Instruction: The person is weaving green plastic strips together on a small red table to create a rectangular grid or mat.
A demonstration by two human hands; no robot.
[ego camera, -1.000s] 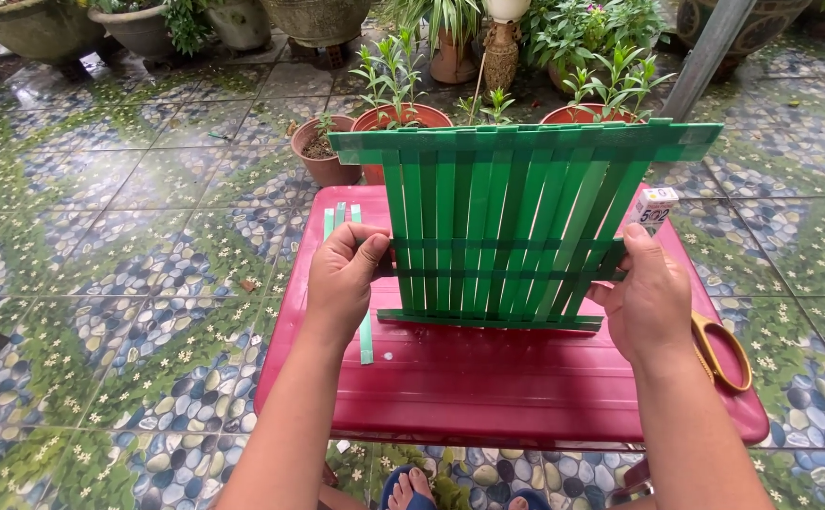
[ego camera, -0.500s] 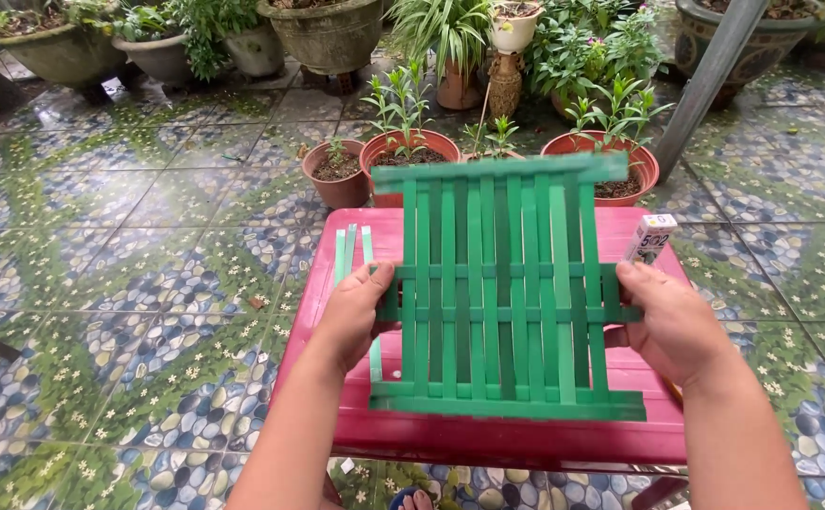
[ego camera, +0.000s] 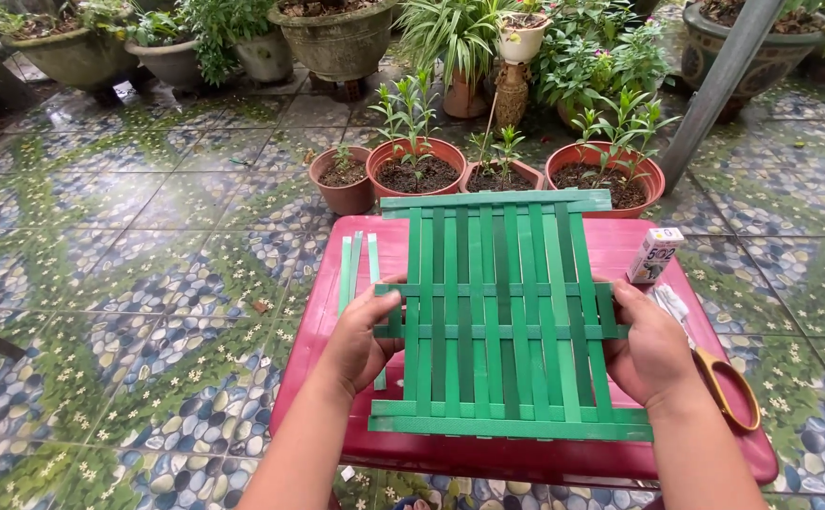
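Green woven strip panel [ego camera: 502,321] lies over the red bench [ego camera: 620,250] centre; left hand [ego camera: 361,345] clamps its left edge, right hand [ego camera: 648,349] its right edge; loose green strips [ego camera: 354,269] near the bench's left edge; scissors [ego camera: 729,382] and small box [ego camera: 655,255] along its right edge.

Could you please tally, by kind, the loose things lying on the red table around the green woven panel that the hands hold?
Loose green strips, left of the green woven panel: 3
Small white box: 1
Scissors with yellow handles: 1
Total: 5, lying on the red table. The left hand and right hand grip the panel's sides.
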